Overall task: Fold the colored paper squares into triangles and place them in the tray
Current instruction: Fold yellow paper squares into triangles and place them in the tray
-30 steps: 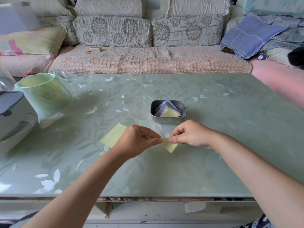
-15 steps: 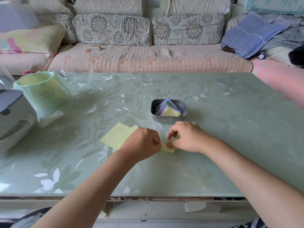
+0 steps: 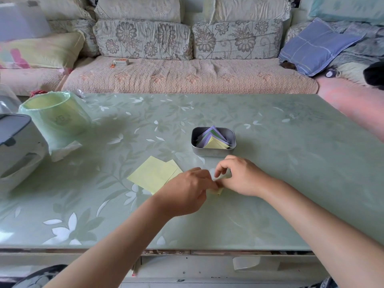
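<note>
A small yellow paper piece (image 3: 218, 191) lies on the green table, mostly hidden under my two hands. My left hand (image 3: 187, 192) has its fingers curled and pinches the paper's left side. My right hand (image 3: 239, 176) presses the paper down with thumb and fingertips, index finger raised and bent. Two flat yellow paper squares (image 3: 154, 174) overlap on the table just left of my left hand. Behind my hands stands a grey metal tray (image 3: 196, 149) holding several folded triangles, purple, green and yellow.
A green-lined bin (image 3: 56, 119) stands at the table's left, with a grey-white appliance (image 3: 16, 146) beside it at the left edge. A sofa with cushions runs behind the table. The table's near edge (image 3: 187, 249) lies below my forearms.
The paper was held lifted between both hands, then lowered onto the table. My hands have closed in over it, covering more of it, and a second yellow square now shows at the left.
</note>
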`<state>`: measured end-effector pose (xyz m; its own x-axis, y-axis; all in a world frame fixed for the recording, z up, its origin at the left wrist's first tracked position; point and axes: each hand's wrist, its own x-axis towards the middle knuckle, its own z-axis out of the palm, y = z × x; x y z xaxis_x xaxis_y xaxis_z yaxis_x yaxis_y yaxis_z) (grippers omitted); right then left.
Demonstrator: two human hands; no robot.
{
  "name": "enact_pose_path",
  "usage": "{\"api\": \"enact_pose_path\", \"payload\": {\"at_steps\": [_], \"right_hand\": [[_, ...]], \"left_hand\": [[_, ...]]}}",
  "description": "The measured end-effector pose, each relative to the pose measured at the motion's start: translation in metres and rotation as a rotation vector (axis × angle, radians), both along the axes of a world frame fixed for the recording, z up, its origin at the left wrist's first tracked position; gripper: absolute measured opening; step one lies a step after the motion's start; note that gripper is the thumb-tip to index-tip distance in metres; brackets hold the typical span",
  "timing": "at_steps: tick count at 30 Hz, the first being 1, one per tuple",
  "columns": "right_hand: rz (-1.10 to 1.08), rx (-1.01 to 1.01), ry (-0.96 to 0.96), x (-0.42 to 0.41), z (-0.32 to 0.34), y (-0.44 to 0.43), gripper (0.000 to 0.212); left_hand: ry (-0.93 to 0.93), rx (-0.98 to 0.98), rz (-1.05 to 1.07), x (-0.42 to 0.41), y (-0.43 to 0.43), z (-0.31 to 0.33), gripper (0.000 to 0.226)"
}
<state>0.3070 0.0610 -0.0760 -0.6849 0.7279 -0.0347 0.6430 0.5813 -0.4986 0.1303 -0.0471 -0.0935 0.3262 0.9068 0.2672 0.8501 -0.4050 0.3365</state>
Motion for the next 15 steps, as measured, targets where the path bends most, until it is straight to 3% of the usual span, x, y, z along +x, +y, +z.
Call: {"api": "enact_pose_path", "payload": {"at_steps": [5,15], "right_hand": [[-0.021,-0.080,0.007,0.009,0.001,0.006,0.027],[-0.089,-0.148,-0.036,0.005,0.011,0.007,0.030]], "left_hand": [[0.094,-0.016,-0.022,0.002,-0.003,0.002,0.047],[0.076,-0.037,0.009,0.006,-0.005,0.002,0.046]]}}
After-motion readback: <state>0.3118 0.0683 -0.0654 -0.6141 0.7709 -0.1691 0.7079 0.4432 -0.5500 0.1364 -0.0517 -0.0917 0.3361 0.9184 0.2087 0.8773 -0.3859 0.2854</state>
